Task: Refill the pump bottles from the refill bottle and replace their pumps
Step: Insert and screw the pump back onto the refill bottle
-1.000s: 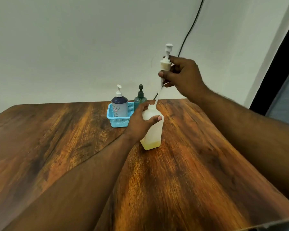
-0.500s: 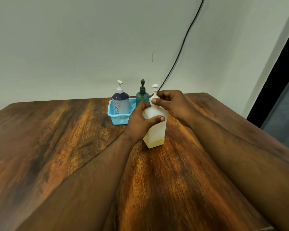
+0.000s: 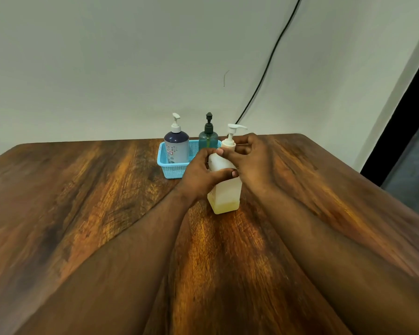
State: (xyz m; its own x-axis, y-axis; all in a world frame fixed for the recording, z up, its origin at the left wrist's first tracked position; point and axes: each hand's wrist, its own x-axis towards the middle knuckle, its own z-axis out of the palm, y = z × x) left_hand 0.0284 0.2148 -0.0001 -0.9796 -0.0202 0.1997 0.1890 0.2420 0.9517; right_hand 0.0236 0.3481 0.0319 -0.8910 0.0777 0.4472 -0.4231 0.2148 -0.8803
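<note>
Translucent white pump bottle [image 3: 225, 189] is stood upright on the wooden surface [image 3: 82, 201], a little yellowish liquid seen at its bottom. Its body is gripped by the left hand [image 3: 201, 175], thumb across the front. Its white pump [image 3: 230, 137] is seated in the neck, collar pinched by the right hand [image 3: 249, 160]. Just behind, a blue basket [image 3: 165, 163] is seen holding a dark blue bottle [image 3: 176, 147] and a green bottle [image 3: 208, 139], both with pumps on.

No readable txt; navy pump bottle [image 3: 176, 147] has a small label w/ red mark, too blurred.
</note>
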